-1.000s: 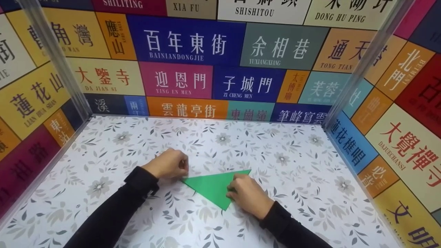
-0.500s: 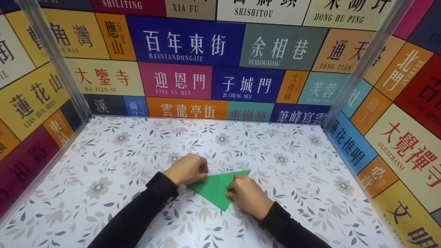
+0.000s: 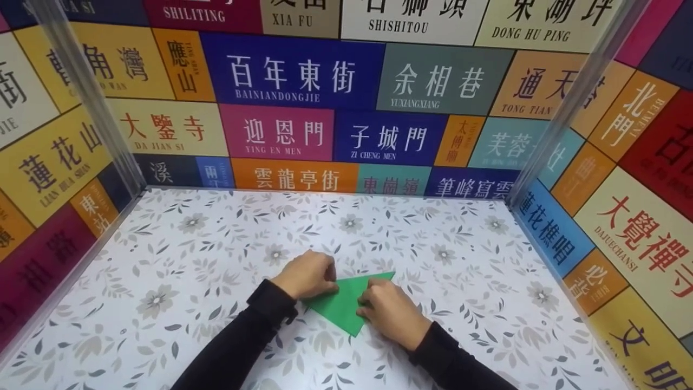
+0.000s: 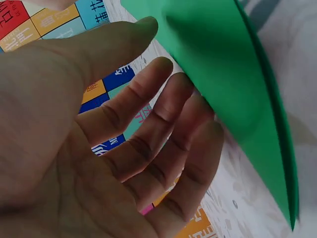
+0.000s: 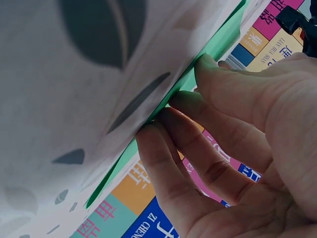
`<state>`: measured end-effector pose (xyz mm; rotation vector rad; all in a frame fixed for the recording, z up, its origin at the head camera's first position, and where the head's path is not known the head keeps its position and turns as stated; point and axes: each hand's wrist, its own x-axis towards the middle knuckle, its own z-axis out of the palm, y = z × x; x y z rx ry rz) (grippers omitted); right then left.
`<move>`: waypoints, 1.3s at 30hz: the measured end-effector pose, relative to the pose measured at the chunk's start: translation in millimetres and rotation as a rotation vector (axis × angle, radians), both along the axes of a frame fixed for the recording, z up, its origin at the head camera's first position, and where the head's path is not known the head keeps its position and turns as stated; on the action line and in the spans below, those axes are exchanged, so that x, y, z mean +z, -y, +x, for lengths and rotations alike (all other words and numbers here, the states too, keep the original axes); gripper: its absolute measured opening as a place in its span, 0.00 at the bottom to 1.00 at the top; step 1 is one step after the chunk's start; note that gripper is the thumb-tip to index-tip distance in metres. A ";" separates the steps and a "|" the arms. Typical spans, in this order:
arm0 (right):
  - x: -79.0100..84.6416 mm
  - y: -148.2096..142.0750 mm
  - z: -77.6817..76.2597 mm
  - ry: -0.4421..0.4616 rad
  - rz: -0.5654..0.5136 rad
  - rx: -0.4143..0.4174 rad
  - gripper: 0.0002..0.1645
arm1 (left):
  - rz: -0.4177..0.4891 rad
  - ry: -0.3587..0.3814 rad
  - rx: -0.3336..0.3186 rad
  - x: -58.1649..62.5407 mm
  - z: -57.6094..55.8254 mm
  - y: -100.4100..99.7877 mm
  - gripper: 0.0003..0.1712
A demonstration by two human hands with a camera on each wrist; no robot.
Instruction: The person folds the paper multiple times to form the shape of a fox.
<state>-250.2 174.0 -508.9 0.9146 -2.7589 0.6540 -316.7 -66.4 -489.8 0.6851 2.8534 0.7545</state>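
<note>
A green paper folded into a triangle (image 3: 344, 311) lies on the patterned tabletop. My left hand (image 3: 308, 275) is over its left corner, which is partly hidden. In the left wrist view the thumb reaches onto the paper (image 4: 233, 84), and the loosely bent fingers come up to its edge. The layers stand slightly apart along the far side there. My right hand (image 3: 394, 311) rests on the right edge of the triangle. The right wrist view has its thumb and fingertips spread along the paper (image 5: 225, 42), touching it against the table, with space between thumb and fingers.
The white tabletop (image 3: 227, 233) has a grey leaf and flower print. Behind and at both sides rise walls of coloured sign panels (image 3: 292, 73), with clear corner strips (image 3: 568, 103) where they meet.
My left hand has moved right, from beside the triangle's left corner to over the paper. The right hand and the paper have stayed in place. The head view has tilted slightly.
</note>
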 end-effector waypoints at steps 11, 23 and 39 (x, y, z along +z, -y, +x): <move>-3.7 -1.1 -0.9 -0.038 0.002 0.004 0.07 | 0.066 -0.027 0.022 -8.7 -3.1 -1.6 0.09; -1.9 -2.9 -2.3 -0.032 0.008 0.015 0.09 | 0.164 -0.071 -0.045 -6.4 -0.6 1.5 0.07; 14.2 -5.1 -2.9 -0.075 -0.048 0.012 0.06 | 0.178 -0.154 -0.058 16.0 8.8 4.5 0.05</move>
